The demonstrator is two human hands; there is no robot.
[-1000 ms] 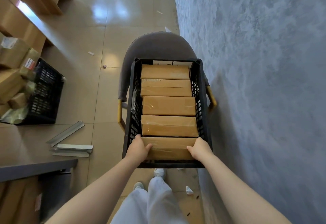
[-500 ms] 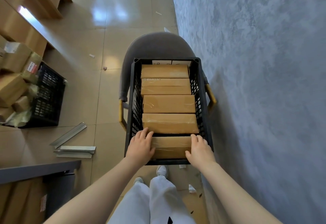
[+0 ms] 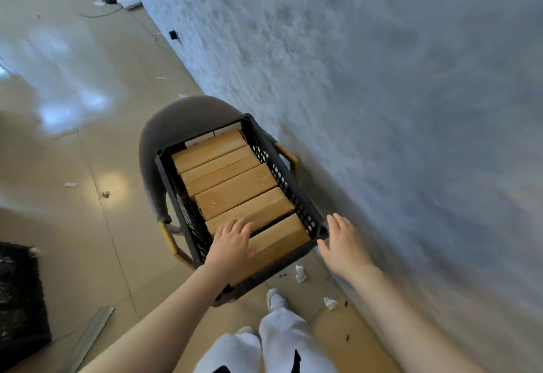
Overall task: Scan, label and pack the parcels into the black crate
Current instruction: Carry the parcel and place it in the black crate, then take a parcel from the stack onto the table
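A black crate [image 3: 293, 193] stands on a grey chair [image 3: 176, 120] by the wall, filled with a row of several brown cardboard parcels [image 3: 235, 190] side by side. My left hand [image 3: 232, 247] lies flat with straight fingers on the nearest parcel [image 3: 282, 237], at its left end. My right hand [image 3: 342, 245] hovers open just outside the crate's near right corner, fingers spread, holding nothing.
A grey textured wall [image 3: 382, 108] runs close along the right of the chair. A second black crate [image 3: 20, 299] sits at the left edge. A metal strip [image 3: 94, 334] and paper scraps [image 3: 300, 273] lie on the tiled floor. White trouser legs [image 3: 264, 349] show below.
The view has swung left and tilted. My right hand has lifted off the nearest parcel and moved out past the crate's right corner. My left hand stays on that parcel.
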